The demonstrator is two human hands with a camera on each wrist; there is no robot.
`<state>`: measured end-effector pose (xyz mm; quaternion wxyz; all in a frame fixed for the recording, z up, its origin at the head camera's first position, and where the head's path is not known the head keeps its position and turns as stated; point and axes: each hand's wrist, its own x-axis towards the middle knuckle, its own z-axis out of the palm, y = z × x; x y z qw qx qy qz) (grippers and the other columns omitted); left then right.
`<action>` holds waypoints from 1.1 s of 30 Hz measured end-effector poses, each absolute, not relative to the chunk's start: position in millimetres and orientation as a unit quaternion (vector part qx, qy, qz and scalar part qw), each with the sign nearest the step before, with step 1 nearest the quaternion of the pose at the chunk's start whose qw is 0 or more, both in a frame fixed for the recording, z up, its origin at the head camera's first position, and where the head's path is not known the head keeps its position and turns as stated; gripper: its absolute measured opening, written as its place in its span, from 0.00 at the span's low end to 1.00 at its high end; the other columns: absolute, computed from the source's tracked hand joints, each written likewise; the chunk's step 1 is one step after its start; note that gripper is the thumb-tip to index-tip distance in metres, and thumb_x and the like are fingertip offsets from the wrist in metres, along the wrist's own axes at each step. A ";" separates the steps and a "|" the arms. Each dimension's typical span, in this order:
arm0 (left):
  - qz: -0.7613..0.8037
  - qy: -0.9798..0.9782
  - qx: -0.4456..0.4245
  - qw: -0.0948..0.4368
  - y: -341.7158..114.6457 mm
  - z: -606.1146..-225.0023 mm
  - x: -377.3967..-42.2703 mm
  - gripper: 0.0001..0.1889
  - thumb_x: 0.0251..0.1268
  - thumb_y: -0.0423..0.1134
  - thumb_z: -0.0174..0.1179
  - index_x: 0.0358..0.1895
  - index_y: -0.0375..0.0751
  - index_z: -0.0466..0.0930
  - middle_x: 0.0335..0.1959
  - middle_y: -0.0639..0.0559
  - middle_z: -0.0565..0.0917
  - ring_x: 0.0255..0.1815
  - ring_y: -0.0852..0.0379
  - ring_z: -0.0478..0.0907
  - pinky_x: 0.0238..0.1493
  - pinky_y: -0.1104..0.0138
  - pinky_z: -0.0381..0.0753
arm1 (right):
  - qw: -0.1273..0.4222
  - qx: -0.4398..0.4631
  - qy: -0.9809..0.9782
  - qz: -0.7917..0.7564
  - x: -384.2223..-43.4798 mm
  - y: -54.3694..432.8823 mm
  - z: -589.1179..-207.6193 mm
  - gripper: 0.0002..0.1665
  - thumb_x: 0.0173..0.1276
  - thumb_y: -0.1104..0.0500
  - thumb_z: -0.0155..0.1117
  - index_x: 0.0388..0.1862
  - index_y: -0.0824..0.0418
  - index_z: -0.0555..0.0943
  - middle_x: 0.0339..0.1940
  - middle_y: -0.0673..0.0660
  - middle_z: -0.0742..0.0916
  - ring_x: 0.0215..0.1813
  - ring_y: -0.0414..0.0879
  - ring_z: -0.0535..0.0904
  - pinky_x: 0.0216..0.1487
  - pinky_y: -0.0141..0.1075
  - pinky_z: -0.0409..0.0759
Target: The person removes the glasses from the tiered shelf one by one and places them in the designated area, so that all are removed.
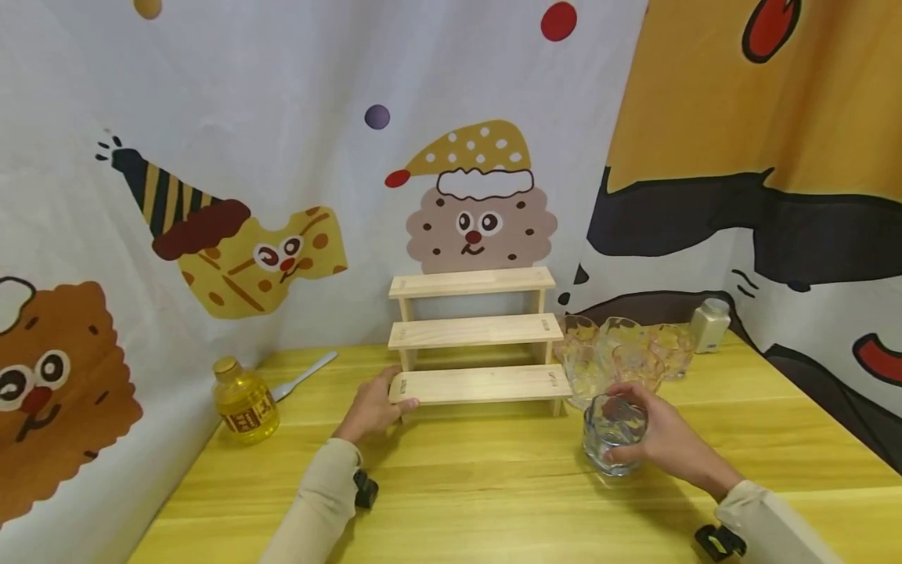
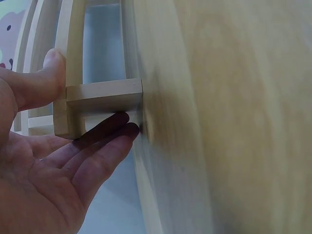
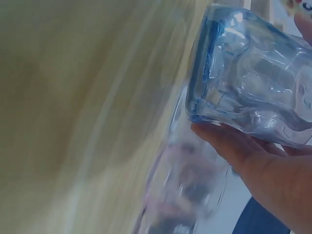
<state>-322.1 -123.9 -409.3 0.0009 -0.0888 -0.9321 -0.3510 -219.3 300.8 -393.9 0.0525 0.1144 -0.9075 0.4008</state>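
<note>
A three-tier wooden step shelf (image 1: 481, 385) stands against the back curtain. At the left end of its lowest board is my left hand (image 1: 376, 407). In the left wrist view the thumb (image 2: 51, 63) lies on top of the board, and the fingers (image 2: 105, 156) reach to the side support below it. My right hand (image 1: 672, 439) grips a wavy clear glass cup (image 1: 615, 435), bluish in the right wrist view, with fingers and thumb around its sides. Several other clear and pinkish cups (image 1: 637, 364) stand close together behind it, right of the shelf.
On the left stand a yellow bottle (image 1: 247, 403) with a gold cap and, behind it, a pale spoon-like utensil (image 1: 306, 376). A small white-capped jar (image 1: 710, 325) is at the back right. The wood-grain table (image 1: 486, 501) meets a cartoon-printed curtain (image 1: 338, 70).
</note>
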 end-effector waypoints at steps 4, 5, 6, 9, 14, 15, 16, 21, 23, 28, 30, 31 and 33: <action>-0.347 -0.933 -0.093 0.005 -124.6 -411.1 -322.7 0.37 0.64 0.43 0.70 0.73 0.36 0.65 0.50 0.36 0.84 0.37 0.51 0.78 0.41 0.59 0.78 | 0.045 0.071 -0.924 0.374 -210.7 329.0 -393.5 0.52 0.45 0.52 0.86 0.66 0.63 0.69 0.56 0.61 0.84 0.61 0.61 0.78 0.54 0.52 0.79; -0.345 -0.934 -0.095 0.006 -124.8 -411.7 -322.8 0.37 0.64 0.43 0.70 0.73 0.36 0.65 0.50 0.36 0.84 0.37 0.52 0.78 0.40 0.59 0.77 | 0.045 0.064 -0.926 0.370 -209.0 336.3 -393.6 0.53 0.46 0.52 0.86 0.67 0.64 0.68 0.57 0.63 0.83 0.62 0.63 0.78 0.54 0.54 0.79; -0.344 -0.934 -0.095 0.006 -124.5 -412.0 -322.6 0.37 0.64 0.43 0.70 0.73 0.36 0.65 0.49 0.36 0.84 0.36 0.52 0.77 0.39 0.60 0.77 | 0.046 0.056 -0.928 0.366 -207.6 343.3 -393.2 0.53 0.47 0.52 0.85 0.68 0.65 0.67 0.58 0.65 0.83 0.62 0.65 0.77 0.54 0.55 0.79; -0.344 -0.934 -0.097 0.006 -124.1 -413.1 -322.4 0.37 0.64 0.42 0.70 0.73 0.36 0.65 0.48 0.35 0.84 0.35 0.51 0.77 0.38 0.60 0.76 | 0.047 0.024 -0.933 0.356 -206.9 363.7 -391.1 0.55 0.50 0.52 0.84 0.71 0.68 0.64 0.61 0.70 0.81 0.63 0.68 0.74 0.53 0.55 0.79; -0.345 -0.934 -0.093 0.007 -123.5 -413.8 -323.7 0.38 0.64 0.43 0.70 0.74 0.36 0.65 0.50 0.34 0.84 0.37 0.51 0.77 0.41 0.59 0.77 | 0.054 -0.020 -0.931 0.360 -217.2 390.0 -387.7 0.60 0.53 0.51 0.82 0.72 0.74 0.57 0.64 0.77 0.77 0.65 0.72 0.71 0.52 0.54 0.79; -0.346 -0.934 -0.093 0.007 -123.3 -413.7 -324.3 0.38 0.64 0.43 0.70 0.74 0.36 0.65 0.50 0.35 0.84 0.36 0.51 0.77 0.40 0.60 0.77 | 0.055 -0.029 -0.931 0.360 -220.7 393.8 -387.4 0.61 0.53 0.50 0.82 0.73 0.75 0.56 0.65 0.78 0.76 0.65 0.73 0.70 0.52 0.55 0.79; -0.349 -0.933 -0.090 0.006 -123.1 -413.5 -325.0 0.37 0.64 0.42 0.70 0.74 0.36 0.64 0.48 0.35 0.84 0.35 0.52 0.77 0.39 0.61 0.76 | 0.055 -0.036 -0.930 0.361 -224.3 397.5 -387.2 0.63 0.53 0.48 0.82 0.74 0.76 0.55 0.65 0.78 0.74 0.65 0.73 0.69 0.52 0.56 0.79; -0.365 -0.927 -0.089 0.003 -122.4 -412.7 -327.8 0.36 0.64 0.41 0.69 0.73 0.37 0.65 0.39 0.40 0.83 0.31 0.54 0.74 0.31 0.66 0.72 | 0.057 -0.059 -0.925 0.370 -246.8 413.0 -387.6 0.66 0.55 0.47 0.80 0.76 0.77 0.50 0.68 0.81 0.69 0.65 0.77 0.66 0.51 0.60 0.78; -0.367 -0.926 -0.091 0.004 -122.5 -411.3 -328.1 0.36 0.64 0.41 0.69 0.73 0.37 0.66 0.38 0.41 0.83 0.30 0.54 0.74 0.31 0.66 0.71 | 0.061 -0.065 -0.923 0.375 -255.3 417.0 -387.4 0.66 0.55 0.49 0.80 0.76 0.78 0.48 0.69 0.82 0.67 0.65 0.78 0.65 0.52 0.62 0.77; -0.360 -0.929 -0.090 0.006 -122.3 -409.1 -327.2 0.36 0.64 0.41 0.70 0.72 0.37 0.66 0.39 0.40 0.83 0.31 0.53 0.74 0.32 0.65 0.72 | 0.075 -0.080 -0.917 0.383 -270.0 422.7 -389.9 0.65 0.54 0.53 0.80 0.75 0.80 0.48 0.68 0.84 0.66 0.65 0.79 0.65 0.56 0.65 0.74; -0.356 -0.930 -0.088 0.007 -122.2 -409.7 -326.4 0.35 0.64 0.41 0.70 0.72 0.38 0.67 0.40 0.40 0.84 0.32 0.53 0.75 0.34 0.64 0.73 | 0.080 -0.082 -0.916 0.385 -273.1 424.5 -392.6 0.64 0.54 0.54 0.80 0.75 0.80 0.49 0.68 0.84 0.67 0.64 0.78 0.66 0.55 0.64 0.76; -0.355 -0.931 -0.088 0.008 -122.1 -409.6 -325.7 0.35 0.63 0.42 0.70 0.72 0.38 0.67 0.41 0.40 0.84 0.33 0.53 0.75 0.36 0.64 0.74 | 0.080 -0.082 -0.915 0.386 -274.1 424.9 -393.7 0.64 0.55 0.54 0.80 0.74 0.80 0.49 0.67 0.84 0.67 0.63 0.78 0.67 0.54 0.62 0.77; -0.354 -0.931 -0.090 0.008 -122.2 -410.0 -324.5 0.35 0.63 0.41 0.71 0.71 0.37 0.68 0.42 0.39 0.85 0.35 0.53 0.76 0.38 0.62 0.76 | 0.078 -0.084 -0.915 0.387 -275.5 425.5 -395.6 0.65 0.55 0.53 0.80 0.75 0.80 0.48 0.67 0.84 0.67 0.63 0.78 0.67 0.52 0.60 0.78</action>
